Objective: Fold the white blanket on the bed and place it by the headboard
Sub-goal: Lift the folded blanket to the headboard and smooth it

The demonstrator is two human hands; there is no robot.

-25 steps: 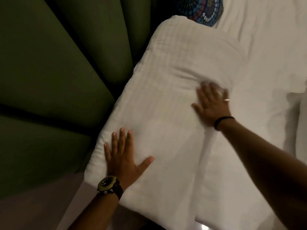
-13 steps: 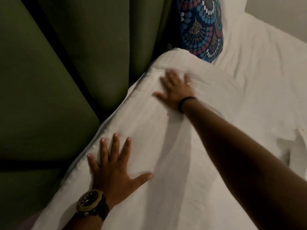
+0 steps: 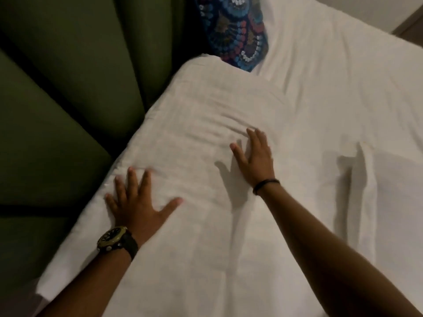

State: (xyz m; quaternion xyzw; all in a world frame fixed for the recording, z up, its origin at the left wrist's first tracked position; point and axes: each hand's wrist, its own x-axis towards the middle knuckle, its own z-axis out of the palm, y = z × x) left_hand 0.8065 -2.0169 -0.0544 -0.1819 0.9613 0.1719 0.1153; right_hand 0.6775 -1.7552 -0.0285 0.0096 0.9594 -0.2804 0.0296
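Observation:
The white blanket (image 3: 201,124) lies folded into a thick pad on the bed, its long left edge against the green padded headboard (image 3: 68,88). My left hand (image 3: 135,202), with a watch on its wrist, rests flat with spread fingers on the blanket's near left part. My right hand (image 3: 256,156), a black band on its wrist, lies flat on the blanket's middle, fingers pointing away from me. Neither hand grips any cloth.
A blue patterned cushion (image 3: 235,30) stands at the far end of the blanket against the headboard. The white bed sheet (image 3: 343,88) stretches to the right, with a raised fold (image 3: 368,191) near my right forearm. A strip of floor shows at the top right corner.
My right hand has slid back from the blanket's far end to its middle. The left hand stays flat on the near left part. The view has shifted a little.

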